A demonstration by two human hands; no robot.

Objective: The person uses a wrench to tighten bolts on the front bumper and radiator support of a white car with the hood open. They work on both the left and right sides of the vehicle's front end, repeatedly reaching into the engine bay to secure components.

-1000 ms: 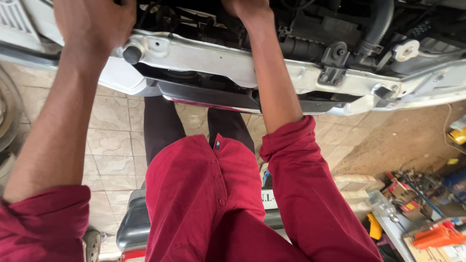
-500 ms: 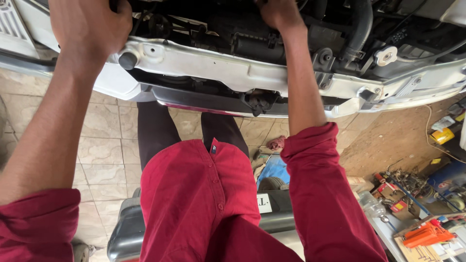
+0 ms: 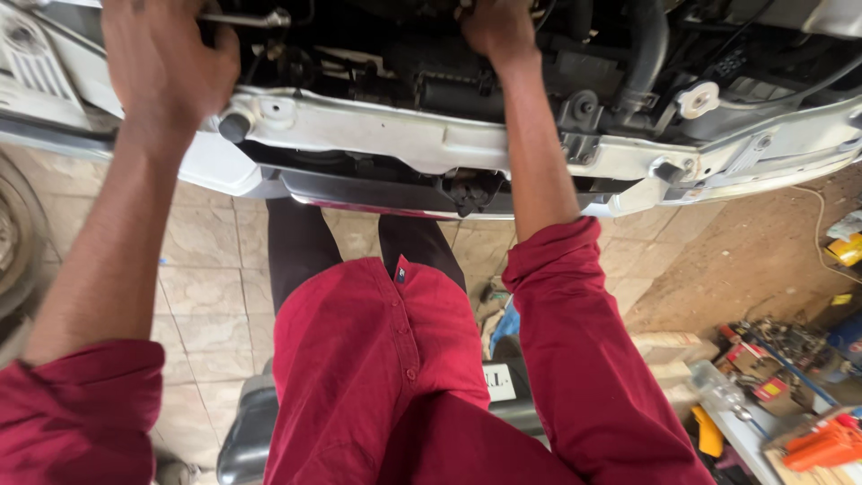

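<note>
I lean over the white front crossmember (image 3: 377, 135) of a car with its engine bay open. My left hand (image 3: 166, 58) is closed around a metal wrench or ratchet handle (image 3: 247, 18) that sticks out to the right above the panel. Further right, my right hand (image 3: 498, 27) reaches into the dark engine parts (image 3: 449, 85) and grips something there; what it holds is hidden. Both arms wear rolled-up red sleeves.
A black hose (image 3: 646, 45) and a white cap (image 3: 699, 97) sit to the right in the bay. Below is a tiled floor (image 3: 206, 287). Tools, boxes and an orange tool (image 3: 822, 445) lie at lower right. A tyre (image 3: 11, 233) shows at the left edge.
The view has shifted so the engine bay sits lower in frame. My right hand has moved left and deeper into the bay. The wrench in my left hand has come into view.
</note>
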